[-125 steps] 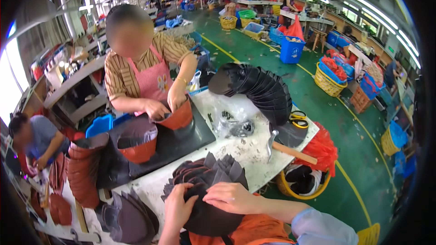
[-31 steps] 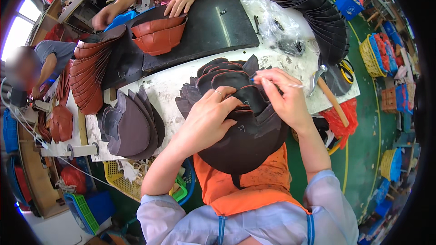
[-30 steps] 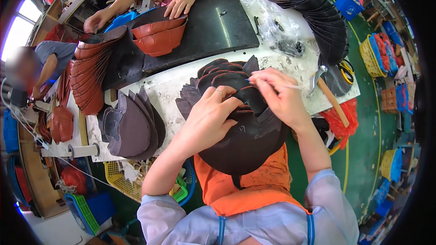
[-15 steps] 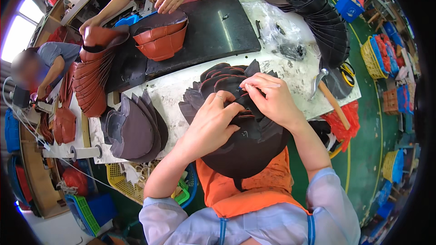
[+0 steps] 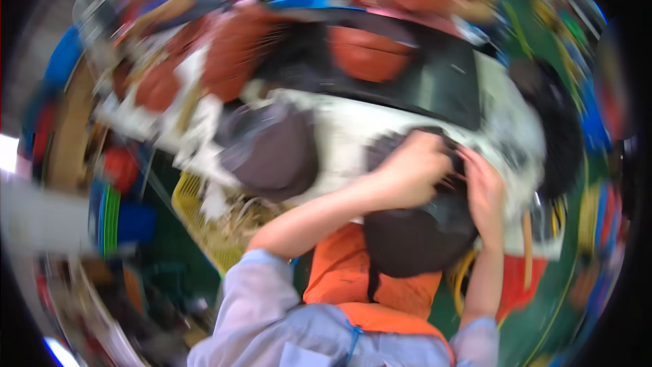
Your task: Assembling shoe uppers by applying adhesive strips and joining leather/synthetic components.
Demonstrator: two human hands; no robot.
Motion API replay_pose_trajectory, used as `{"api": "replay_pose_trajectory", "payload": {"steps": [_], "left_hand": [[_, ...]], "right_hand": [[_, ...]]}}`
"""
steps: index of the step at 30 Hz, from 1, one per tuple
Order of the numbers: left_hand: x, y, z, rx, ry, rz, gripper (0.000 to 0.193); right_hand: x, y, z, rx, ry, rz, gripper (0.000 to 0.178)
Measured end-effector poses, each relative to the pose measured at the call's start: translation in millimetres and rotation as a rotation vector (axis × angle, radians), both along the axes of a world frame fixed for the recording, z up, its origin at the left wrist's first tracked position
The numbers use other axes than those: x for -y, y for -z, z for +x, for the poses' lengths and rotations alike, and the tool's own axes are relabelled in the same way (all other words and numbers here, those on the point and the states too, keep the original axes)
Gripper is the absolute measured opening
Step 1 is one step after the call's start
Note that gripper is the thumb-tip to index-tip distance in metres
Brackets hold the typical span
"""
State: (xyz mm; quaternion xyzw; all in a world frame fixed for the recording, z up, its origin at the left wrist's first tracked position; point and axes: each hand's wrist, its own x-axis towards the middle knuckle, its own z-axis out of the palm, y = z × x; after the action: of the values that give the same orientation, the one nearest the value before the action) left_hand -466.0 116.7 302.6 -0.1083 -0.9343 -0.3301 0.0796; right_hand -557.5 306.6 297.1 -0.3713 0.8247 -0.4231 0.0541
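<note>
A dark brown leather shoe upper [image 5: 418, 234] lies over my orange apron [image 5: 339, 265] at the table's near edge, blurred by motion. My left hand [image 5: 422, 166] is closed at its upper part, the fingers bent inward. My right hand [image 5: 483, 187] grips its right side, fingertips close to the left hand's. Any small thing between the fingers is hidden by the blur. More dark scalloped pieces show just beyond my left hand. To the left, a stack of similar dark uppers [image 5: 272, 153] rests on the white table [image 5: 346, 119].
Beyond is a black board [image 5: 445, 85] with a reddish-brown upper [image 5: 370, 54] on it. A row of reddish-brown uppers [image 5: 238, 51] stands far left, black ones [image 5: 560, 129] at right. A yellow basket [image 5: 204, 221] sits below the table. Co-workers are across the table.
The view has swung left, so the table and things appear farther right, and it is now smeared. My left hand has bunched up; my right hand has turned to the upper's right side.
</note>
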Motion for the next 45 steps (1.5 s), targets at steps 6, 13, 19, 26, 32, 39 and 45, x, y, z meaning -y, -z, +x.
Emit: {"api": "replay_pose_trajectory", "payload": {"steps": [6,13,19,26,32,39,45], "left_hand": [[-26,6,7,-0.564,-0.029,-0.082,0.018],[47,-41,108,-0.297,-0.079,0.378,0.033],[165,-88,213,-0.209,-0.563,0.799,0.047],[246,-52,206,-0.089,-0.567,0.878,0.046],[192,32,107,-0.206,-0.788,-0.283,0.061],[16,17,7,-0.134,-0.183,-0.103,0.057],[10,16,-1,-0.085,-0.191,-0.133,0.059]], "right_hand": [[-66,22,-37,0.386,0.023,-0.180,0.042],[-45,21,-43,0.400,-0.134,-0.091,0.051],[-20,14,-15,0.218,-0.060,-0.207,0.040],[-47,-8,3,-0.109,0.095,-0.218,0.037],[-38,-8,23,0.000,0.058,-0.284,0.020],[-5,-5,23,0.023,-0.046,-0.220,0.011],[0,11,18,-0.256,-0.104,-0.127,0.006]]}}
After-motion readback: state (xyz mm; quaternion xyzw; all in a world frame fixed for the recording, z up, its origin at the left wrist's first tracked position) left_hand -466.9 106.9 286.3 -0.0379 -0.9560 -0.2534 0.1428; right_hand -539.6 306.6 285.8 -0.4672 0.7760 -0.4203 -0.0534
